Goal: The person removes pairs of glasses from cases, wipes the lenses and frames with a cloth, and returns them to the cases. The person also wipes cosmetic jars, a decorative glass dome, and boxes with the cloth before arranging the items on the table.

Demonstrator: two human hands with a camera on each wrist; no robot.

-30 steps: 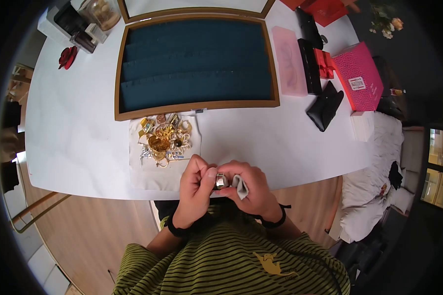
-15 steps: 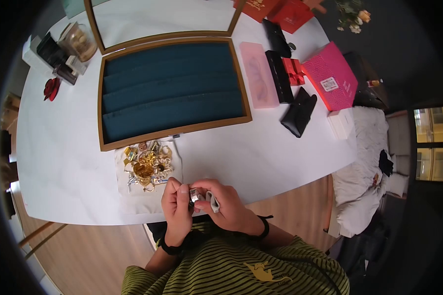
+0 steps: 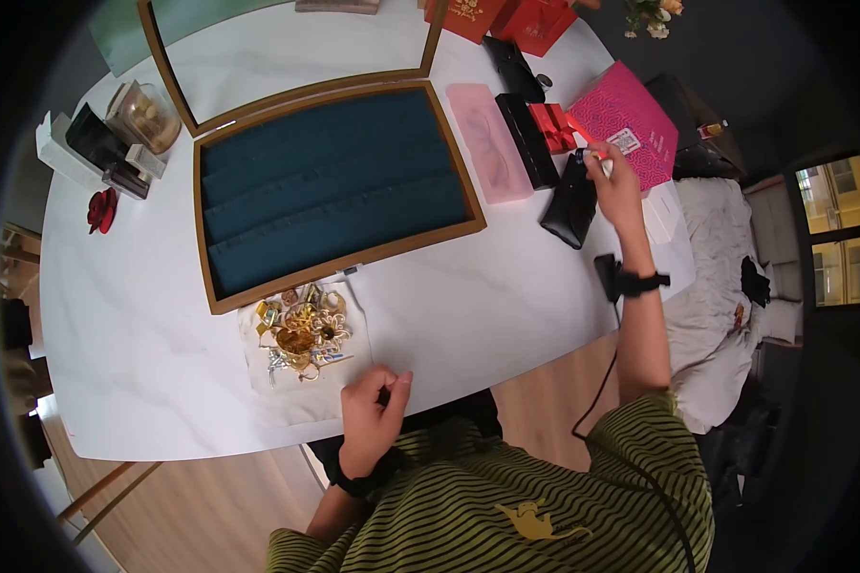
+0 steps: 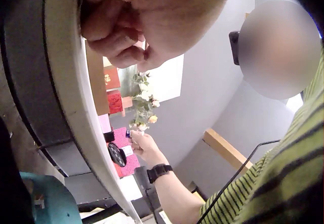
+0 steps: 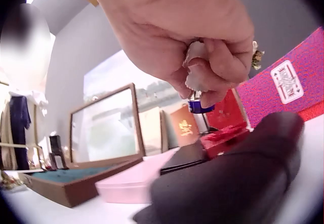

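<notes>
My right hand [image 3: 613, 181] reaches out over the black case [image 3: 571, 205] at the table's right side. Between its fingertips it pinches a small blue-and-silver ring [image 5: 201, 106], seen in the right wrist view hanging just above the case. A crumpled pale cloth [image 5: 196, 64] is tucked in the same hand's curled fingers. Near the table's front edge, my left hand [image 3: 373, 415] stays with loosely curled fingers, nothing visible in them. Beyond it, a pile of gold and silver jewelry [image 3: 301, 334] lies on a white cloth [image 3: 296, 406].
An open wooden display box [image 3: 339, 263] with a dark teal lining fills the middle. On its right lie a pink case [image 3: 489, 143], a long black box [image 3: 526, 138], a red gift box [image 3: 552, 126] and a pink patterned box [image 3: 631, 115]. Small boxes [image 3: 96, 148] stand back left.
The two hands were together at the front edge, handling the ring; now they are apart. My right hand has carried the ring and cloth forward and right, while the left stayed near the edge.
</notes>
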